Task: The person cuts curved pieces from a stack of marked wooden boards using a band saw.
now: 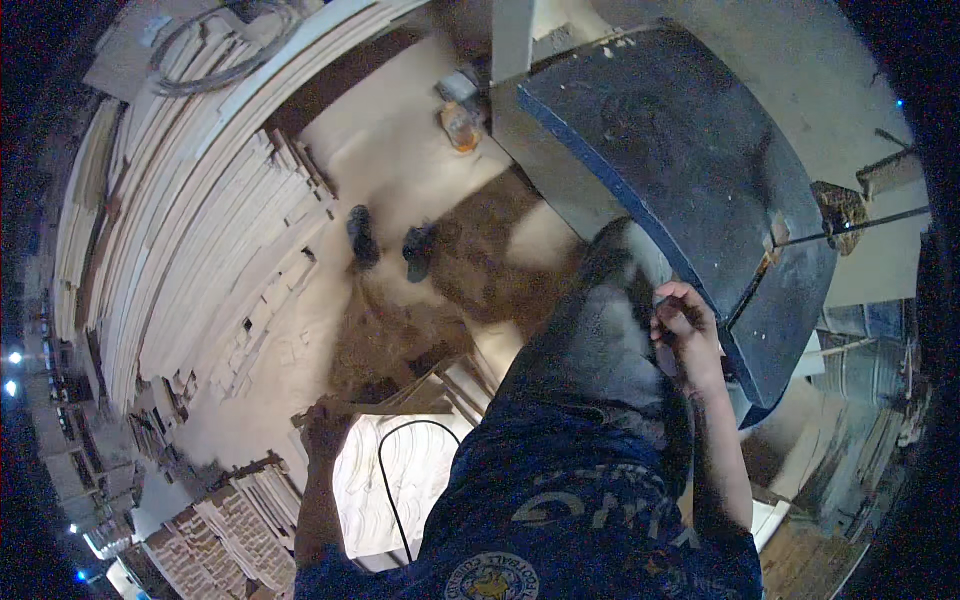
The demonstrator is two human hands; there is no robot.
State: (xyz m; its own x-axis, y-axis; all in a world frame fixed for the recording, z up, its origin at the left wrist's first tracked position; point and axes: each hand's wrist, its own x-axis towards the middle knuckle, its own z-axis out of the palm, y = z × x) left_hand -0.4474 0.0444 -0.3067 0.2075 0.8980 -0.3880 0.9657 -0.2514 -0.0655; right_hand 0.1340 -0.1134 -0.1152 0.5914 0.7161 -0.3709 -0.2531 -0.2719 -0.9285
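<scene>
My right hand [683, 322] is curled beside the near edge of a dark, tilted machine table [690, 150], its fingers closed round something dark and small that I cannot make out. A slot runs across the table to a thin rod or blade [850, 225], with a pale patch at the slot's end. My left hand [325, 418] is low at the left, in shadow, at the corner of some stacked wooden pieces [450, 390] beside a brightly lit pale surface [390, 480]; its fingers are too dim to read. My dark-trousered leg lies between my hands, beside the table.
Long pale boards [210, 250] are piled along the left, with a looped hose or cable [175, 80] on top. Two dark shoe-like shapes [415, 250] lie on the dusty floor [370, 130]. An orange container [460, 127] stands behind them. More cut wood [210, 535] is stacked at lower left.
</scene>
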